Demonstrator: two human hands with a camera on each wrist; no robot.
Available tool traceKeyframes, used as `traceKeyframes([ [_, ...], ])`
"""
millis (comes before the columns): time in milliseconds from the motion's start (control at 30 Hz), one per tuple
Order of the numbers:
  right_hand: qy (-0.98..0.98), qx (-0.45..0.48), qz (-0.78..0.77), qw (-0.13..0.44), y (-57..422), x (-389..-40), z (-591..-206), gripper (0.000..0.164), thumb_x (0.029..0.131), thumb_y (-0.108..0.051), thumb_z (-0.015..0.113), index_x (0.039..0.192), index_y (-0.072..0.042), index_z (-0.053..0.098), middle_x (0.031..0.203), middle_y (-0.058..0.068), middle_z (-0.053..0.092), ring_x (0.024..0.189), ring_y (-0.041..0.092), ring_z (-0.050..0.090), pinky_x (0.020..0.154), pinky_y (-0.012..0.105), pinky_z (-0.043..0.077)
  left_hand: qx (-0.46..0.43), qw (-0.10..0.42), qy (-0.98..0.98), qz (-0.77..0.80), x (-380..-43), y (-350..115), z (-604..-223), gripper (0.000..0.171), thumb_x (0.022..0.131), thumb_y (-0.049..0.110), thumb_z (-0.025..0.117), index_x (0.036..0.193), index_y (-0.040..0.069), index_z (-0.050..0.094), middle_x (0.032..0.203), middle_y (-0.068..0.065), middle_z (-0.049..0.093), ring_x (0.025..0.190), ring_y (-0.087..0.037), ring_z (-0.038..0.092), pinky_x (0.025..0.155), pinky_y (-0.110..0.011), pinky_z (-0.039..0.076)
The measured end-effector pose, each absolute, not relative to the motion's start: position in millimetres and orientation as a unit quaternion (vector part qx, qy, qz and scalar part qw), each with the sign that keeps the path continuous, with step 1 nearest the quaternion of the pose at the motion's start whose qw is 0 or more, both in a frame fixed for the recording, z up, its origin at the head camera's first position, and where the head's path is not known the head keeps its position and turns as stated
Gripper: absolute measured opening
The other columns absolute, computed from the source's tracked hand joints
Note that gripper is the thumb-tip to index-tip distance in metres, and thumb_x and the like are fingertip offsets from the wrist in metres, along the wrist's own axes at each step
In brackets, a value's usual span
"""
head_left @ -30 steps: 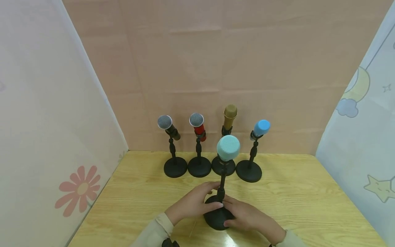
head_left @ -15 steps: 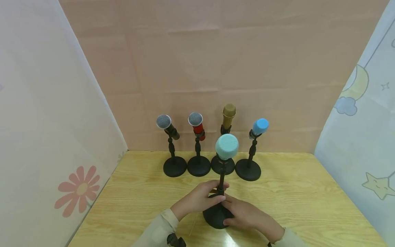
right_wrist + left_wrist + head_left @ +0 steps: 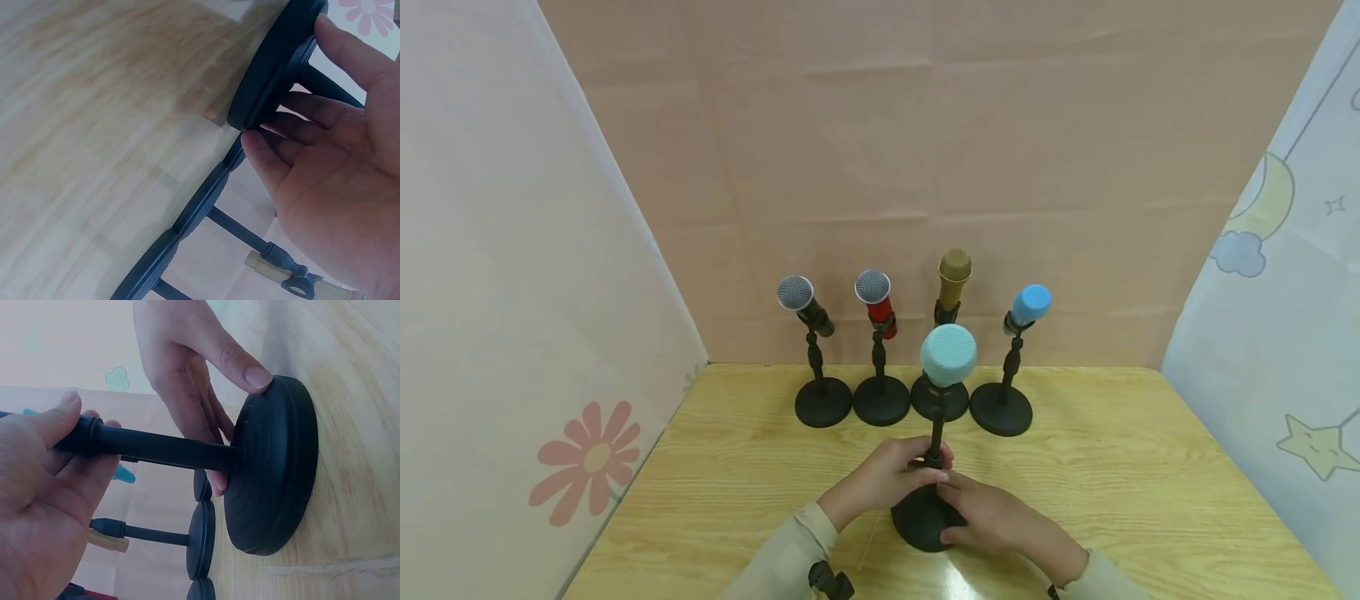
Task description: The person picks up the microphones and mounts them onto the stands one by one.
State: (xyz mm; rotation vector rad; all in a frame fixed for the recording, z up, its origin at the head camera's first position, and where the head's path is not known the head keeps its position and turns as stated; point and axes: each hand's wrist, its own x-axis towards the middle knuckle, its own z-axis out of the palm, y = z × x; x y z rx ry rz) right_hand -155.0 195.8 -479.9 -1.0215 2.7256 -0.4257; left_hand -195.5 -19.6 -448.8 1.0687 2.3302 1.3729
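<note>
A black desk microphone stand [image 3: 917, 523] with a round base stands close in front of me, carrying a microphone with a light teal foam cover [image 3: 949, 356]. My left hand [image 3: 889, 477] grips the upright pole, thumb on the near side and fingertips showing past it. In the left wrist view the pole [image 3: 169, 449] passes between thumb and fingers at its thicker collar. Low on the right, my right hand [image 3: 992, 518] holds the round base [image 3: 278, 69], its thumb at the rim and its other fingers over the top face beside the pole.
Behind, a row of stands holds a black microphone [image 3: 796, 293], a red one [image 3: 880, 312], a gold one [image 3: 953, 279] and one with a blue cover [image 3: 1032, 303]. The wooden table [image 3: 1120, 483] meets a pinkish backdrop [image 3: 820, 150] and printed side walls.
My left hand has closed round the pole, its fingertips coming out on the far right side. My right hand keeps its hold on the base. The view has shifted slightly.
</note>
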Motion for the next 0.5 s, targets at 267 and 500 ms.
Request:
traceKeyframes([
  [267,0.92,-0.345,-0.153,0.103,194.9,-154.6,-477.1,0.064,0.09,-0.035,0.077,0.14,-0.002,0.056,0.151,0.017,0.048,0.13,0.033,0.057,0.099,0.044,0.054,0.356,0.091,0.794,0.484,-194.9,-18.2,-451.2,0.016,0.094,0.024,0.071,0.108,0.015,0.069,0.106,0.006,0.071,0.105,-0.002,0.066,0.086,-0.019,0.055],
  [500,0.92,-0.341,-0.16,0.111,195.3,-155.7,-478.4,0.066,0.091,-0.036,0.077,0.142,-0.002,0.055,0.153,0.017,0.047,0.134,0.034,0.054,0.102,0.045,0.051,0.338,0.08,0.788,0.508,-193.6,-16.7,-453.5,0.017,0.091,0.023,0.076,0.105,0.014,0.071,0.102,0.007,0.072,0.101,-0.002,0.068,0.083,-0.017,0.056],
])
